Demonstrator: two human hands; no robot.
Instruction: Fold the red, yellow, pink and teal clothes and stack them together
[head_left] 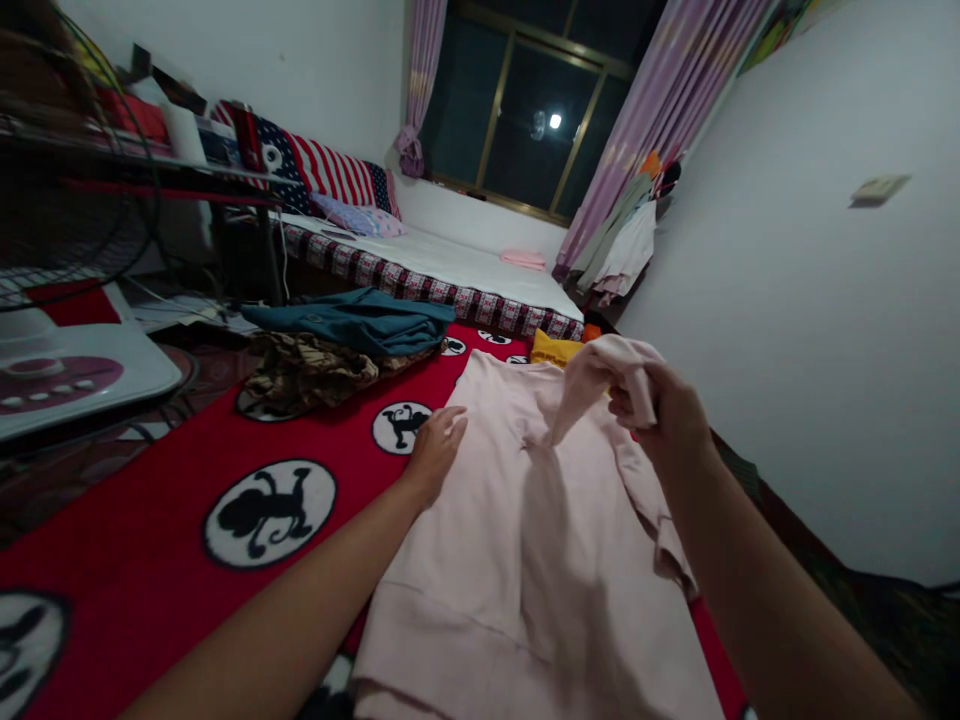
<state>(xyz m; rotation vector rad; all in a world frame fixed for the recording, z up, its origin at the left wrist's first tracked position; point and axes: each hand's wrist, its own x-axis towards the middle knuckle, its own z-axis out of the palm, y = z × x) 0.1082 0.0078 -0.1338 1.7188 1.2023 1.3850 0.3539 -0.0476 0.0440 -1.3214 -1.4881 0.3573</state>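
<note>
A pale pink sweatshirt lies spread on a red blanket, its wide hem band toward me. My right hand is closed around a sleeve of it, held up above the body of the garment. That cloth slopes down to the middle of the sweatshirt, and a shadow falls below. Another sleeve lies along the right side. At the left edge my left hand rests on the cloth, fingers extended and slightly apart, holding nothing.
Folded teal and brown clothes are piled at the far left of the blanket. A yellow cloth lies beyond the sweatshirt. Behind stands a bed below a window. A fan base and a cluttered desk are left; a wall is right.
</note>
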